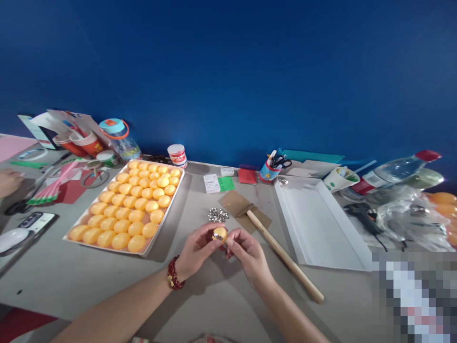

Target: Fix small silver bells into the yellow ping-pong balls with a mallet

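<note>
My left hand (200, 247), with a dark red bead bracelet at the wrist, is closed around an orange ball (220, 233) with a shiny silvery patch on its near side. The fingers of my right hand (246, 252) are pinched together at the ball's right side; whatever is between them is too small to make out. Just beyond the ball lies a heap of small silvery metal pieces (217, 215). Right of my hands, a hammer (285, 257) with a wooden handle lies with its head on a piece of brown cardboard (231, 202).
To the left stands a white box lid (150, 247) filled with rows of orange balls (122, 225). A white tray (321, 228) is on the right, beside a glue gun (364, 216) and a bottle (392, 171). Another person's hand (9, 183) shows at the left edge.
</note>
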Tool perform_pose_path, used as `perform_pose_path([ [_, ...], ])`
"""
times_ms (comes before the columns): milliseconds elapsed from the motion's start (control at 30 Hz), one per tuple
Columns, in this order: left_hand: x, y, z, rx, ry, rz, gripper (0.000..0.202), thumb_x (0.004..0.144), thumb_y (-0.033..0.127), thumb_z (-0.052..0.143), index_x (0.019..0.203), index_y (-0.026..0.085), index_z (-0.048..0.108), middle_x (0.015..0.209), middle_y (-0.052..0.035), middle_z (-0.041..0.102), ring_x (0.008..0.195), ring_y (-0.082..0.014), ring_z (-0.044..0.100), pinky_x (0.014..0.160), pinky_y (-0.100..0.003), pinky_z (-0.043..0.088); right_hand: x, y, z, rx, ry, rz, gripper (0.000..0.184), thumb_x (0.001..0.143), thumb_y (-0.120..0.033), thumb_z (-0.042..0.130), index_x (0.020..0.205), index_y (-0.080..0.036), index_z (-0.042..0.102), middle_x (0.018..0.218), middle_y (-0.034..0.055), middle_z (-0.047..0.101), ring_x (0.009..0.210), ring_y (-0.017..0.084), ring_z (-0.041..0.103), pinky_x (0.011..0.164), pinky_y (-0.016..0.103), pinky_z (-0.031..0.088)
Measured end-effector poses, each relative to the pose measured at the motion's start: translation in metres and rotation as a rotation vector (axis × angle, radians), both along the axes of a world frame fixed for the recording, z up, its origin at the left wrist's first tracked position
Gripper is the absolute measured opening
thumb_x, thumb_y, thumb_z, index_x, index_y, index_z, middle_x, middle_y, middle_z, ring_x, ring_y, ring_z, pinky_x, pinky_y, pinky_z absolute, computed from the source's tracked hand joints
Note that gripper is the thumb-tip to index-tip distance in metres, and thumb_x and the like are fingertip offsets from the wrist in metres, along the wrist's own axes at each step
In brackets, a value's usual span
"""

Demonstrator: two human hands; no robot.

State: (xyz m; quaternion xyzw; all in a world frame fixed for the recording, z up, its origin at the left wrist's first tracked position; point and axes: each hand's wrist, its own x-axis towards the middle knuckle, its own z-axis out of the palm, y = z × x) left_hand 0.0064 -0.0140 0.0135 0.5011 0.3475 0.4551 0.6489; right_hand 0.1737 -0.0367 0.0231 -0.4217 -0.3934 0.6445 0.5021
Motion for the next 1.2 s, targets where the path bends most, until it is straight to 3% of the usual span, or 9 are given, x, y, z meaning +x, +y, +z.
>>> perform_pose_path([
  [1200,-0.0002,0.0009,-0.0009,0.022,-0.006,0.003,0.032,0.084,0.032,0.068,0.114,0.019,0.067,0.11,-0.0091,0.071,0.086,-0.0192,0.069,0.076,-0.03,0.058,0.0013,-0.0005,-0.0036,-0.015,0.042,0.019,0.026,0.082,-0.041,0.073,0.079,-0.018,0.061,0.066,-0.0022,0.057,0.06,0.01,0.05,0.059,0.023,0.046],
])
